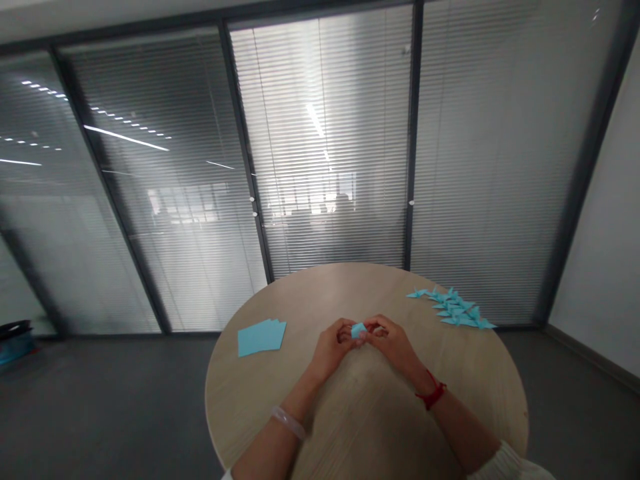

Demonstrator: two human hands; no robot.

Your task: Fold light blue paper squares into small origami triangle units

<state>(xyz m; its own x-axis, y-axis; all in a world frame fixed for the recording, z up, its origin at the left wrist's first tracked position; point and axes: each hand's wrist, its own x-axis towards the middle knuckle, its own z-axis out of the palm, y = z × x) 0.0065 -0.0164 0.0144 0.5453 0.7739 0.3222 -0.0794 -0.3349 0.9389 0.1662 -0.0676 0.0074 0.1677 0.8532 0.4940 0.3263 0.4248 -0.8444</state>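
A small piece of light blue folded paper [358,329] is pinched between my two hands over the middle of the round wooden table [300,293]. My left hand [334,345] grips its left side with curled fingers; a pale bracelet sits on that wrist. My right hand [389,338] pinches its right side; a red cord circles that wrist. Both hands hover just above or rest on the tabletop; I cannot tell which.
A stack of flat light blue paper sheets [261,337] lies on the table's left part. Several folded blue paper figures [454,309] lie in a row at the right rear edge. Glass walls with blinds stand behind. Grey floor surrounds the table.
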